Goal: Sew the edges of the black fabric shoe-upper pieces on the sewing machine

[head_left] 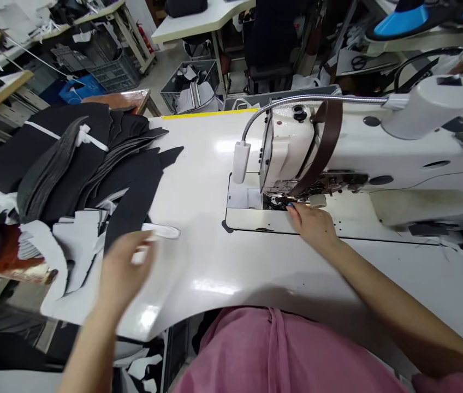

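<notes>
A white industrial sewing machine (286, 142) stands on the right of the white table (199, 256). My right hand (315, 222) reaches in at its needle area (276, 201), fingers drawn together at the presser foot; whatever they pinch there, if anything, is hidden. On the left, my left hand (127, 267) hangs over the table with curled fingers, smeared by motion. Just beyond its fingertips lies a small white elongated object (164, 231), its kind unclear. Beside that hand are dark fabric pieces (133, 202), stacked at the table's left end.
White cut pieces (78, 245) lie at the left table edge. A white lamp head (241, 162) on a bendable metal neck hangs left of the needle. A brown strap (330, 142) loops over the machine head. Behind the table stands a grey crate (211, 68) with fabric pieces.
</notes>
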Tool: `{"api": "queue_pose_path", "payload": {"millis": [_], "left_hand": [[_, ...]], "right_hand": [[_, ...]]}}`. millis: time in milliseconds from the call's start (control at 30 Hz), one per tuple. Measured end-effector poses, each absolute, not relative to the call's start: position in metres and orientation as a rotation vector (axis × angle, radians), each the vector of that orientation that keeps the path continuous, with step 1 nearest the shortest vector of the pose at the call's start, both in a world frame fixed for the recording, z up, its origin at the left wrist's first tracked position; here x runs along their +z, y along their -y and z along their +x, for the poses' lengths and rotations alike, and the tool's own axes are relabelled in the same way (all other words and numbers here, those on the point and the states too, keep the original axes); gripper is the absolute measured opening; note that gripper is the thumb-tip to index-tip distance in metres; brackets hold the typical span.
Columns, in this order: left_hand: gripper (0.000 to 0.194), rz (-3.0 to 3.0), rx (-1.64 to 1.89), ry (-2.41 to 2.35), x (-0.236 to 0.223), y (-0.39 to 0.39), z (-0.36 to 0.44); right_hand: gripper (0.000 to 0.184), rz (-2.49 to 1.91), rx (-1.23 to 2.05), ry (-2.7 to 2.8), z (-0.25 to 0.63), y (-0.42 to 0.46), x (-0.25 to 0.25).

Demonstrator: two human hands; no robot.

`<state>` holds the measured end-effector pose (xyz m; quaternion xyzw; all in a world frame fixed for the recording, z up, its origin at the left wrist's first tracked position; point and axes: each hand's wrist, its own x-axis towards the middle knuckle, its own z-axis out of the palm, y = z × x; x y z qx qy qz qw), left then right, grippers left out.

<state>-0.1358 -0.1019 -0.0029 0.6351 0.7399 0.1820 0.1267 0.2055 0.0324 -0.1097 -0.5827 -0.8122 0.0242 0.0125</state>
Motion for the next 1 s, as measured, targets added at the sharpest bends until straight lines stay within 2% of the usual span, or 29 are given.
{"api": "queue_pose_path", "payload": {"millis": [167,333,633,1000], "left_hand": [[0.025,2.485,0.219,-1.485,-0.04,0.039,-0.035],[0.024,2.663,-0.012,-1.382,-0.072,-0.005,0.027],[0.038,2.628,0.203,-1.485,-0.093,-0.002,0.03],[0.045,2.626,0.195,-1.505,-0.097,0.0,0.033]], "right_hand": [[0.038,-1.86,0.092,2.513,0.207,-0.02,-0.097],[0.04,-1.909,-0.017,2.621,0.2,-0.016,-0.082],[0.038,-1.888,-0.145,2.666,0.193,-0.018,-0.083],[0.039,-1.92,-0.03,2.531,0.202,-0.005,-0.08]]}}
